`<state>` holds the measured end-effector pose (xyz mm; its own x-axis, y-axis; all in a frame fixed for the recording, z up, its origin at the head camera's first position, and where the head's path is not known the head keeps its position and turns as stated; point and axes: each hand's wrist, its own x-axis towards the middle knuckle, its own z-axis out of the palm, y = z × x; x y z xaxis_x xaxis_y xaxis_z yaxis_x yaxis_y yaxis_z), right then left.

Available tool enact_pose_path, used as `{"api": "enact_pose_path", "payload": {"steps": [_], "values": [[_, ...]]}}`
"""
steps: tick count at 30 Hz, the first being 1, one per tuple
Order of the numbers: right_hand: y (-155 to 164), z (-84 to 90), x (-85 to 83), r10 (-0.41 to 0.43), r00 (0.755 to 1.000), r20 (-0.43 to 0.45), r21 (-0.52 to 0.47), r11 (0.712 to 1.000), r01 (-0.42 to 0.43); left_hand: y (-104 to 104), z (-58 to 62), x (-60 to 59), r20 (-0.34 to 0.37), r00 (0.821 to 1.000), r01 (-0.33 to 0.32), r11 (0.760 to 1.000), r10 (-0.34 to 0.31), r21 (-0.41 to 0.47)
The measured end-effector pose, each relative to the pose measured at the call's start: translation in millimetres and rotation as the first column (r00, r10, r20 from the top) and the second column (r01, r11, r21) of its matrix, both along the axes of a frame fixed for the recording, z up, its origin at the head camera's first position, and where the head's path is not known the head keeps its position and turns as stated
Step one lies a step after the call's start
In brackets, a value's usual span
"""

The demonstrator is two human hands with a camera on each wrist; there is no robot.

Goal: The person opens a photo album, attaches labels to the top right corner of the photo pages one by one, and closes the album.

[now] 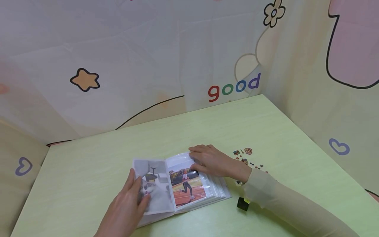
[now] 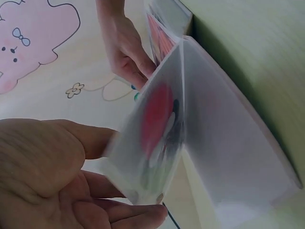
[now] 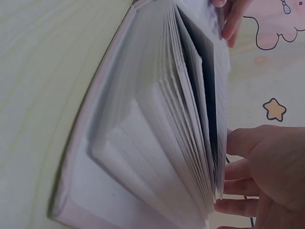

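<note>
Two bare hands work an open photo album with clear plastic sleeves near the front edge of a pale green table. At the album's near left, the left hand lies with fingers straight and spread over the left page, which carries a grey-toned picture of a cat. The right hand, in a cream sleeve, rests flat with fingers together on the upper corner of the right page, where a runner crosses a red track. From the right wrist, the stacked sleeves fan out against that hand's fingertips. Small colourful stickers lie scattered just beyond the right wrist, and a small black cylinder sits beside the album's right edge. Cartoon-printed cloth reading "good" backs the table.
</note>
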<state>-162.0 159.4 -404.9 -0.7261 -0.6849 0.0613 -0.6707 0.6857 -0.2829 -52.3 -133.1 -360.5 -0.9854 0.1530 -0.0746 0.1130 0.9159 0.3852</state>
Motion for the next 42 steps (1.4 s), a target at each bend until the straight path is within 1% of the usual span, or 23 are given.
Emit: {"api": "enact_pose_path", "payload": {"steps": [5,11,14,19,24,31,33,38,40,42], "values": [[0,0.1,0.1,0.001,1.000,0.000,0.003,1.000,-0.001,-4,-7.5,-4.0,0.077,0.996,-0.031,0.999,0.033,-0.026],[0,-0.1,0.1,0.003,1.000,-0.014,0.007,1.000,-0.003,-5,-16.7,-11.3,0.208,0.974,-0.074,0.995,0.085,-0.062],[1,-1.2,-0.4,0.006,1.000,-0.022,0.002,1.000,-0.006,-5,-21.1,-13.2,0.235,0.967,-0.081,0.995,0.094,-0.064],[1,-3.1,-0.9,0.013,0.999,-0.033,-0.007,1.000,-0.014,-5,-29.3,-14.4,0.226,0.970,-0.076,0.996,0.086,-0.052],[2,-3.9,-0.9,0.017,0.999,-0.031,-0.014,1.000,-0.017,-5,-35.6,-14.0,0.215,0.975,-0.057,0.998,0.062,-0.031],[3,-5.6,-1.2,0.023,0.999,-0.035,-0.014,1.000,-0.023,-2,-41.4,-13.0,0.235,0.970,-0.060,0.997,0.069,-0.043],[3,-6.7,-1.6,0.022,0.999,-0.036,-0.012,1.000,-0.022,-1,-43.1,-12.3,0.222,0.973,-0.050,0.997,0.061,-0.055],[3,-8.9,-2.1,0.023,0.999,-0.033,-0.015,1.000,-0.024,-1,-47.1,-8.7,0.152,0.988,0.005,0.995,0.010,-0.096],[3,-9.3,-2.0,0.025,0.999,-0.033,-0.015,1.000,-0.026,-1,-48.2,-7.9,0.139,0.990,0.017,0.994,-0.002,-0.112],[3,-9.6,-1.8,0.025,0.999,-0.034,-0.011,1.000,-0.025,0,-48.6,-8.4,0.143,0.990,0.022,0.991,-0.003,-0.131]]}}
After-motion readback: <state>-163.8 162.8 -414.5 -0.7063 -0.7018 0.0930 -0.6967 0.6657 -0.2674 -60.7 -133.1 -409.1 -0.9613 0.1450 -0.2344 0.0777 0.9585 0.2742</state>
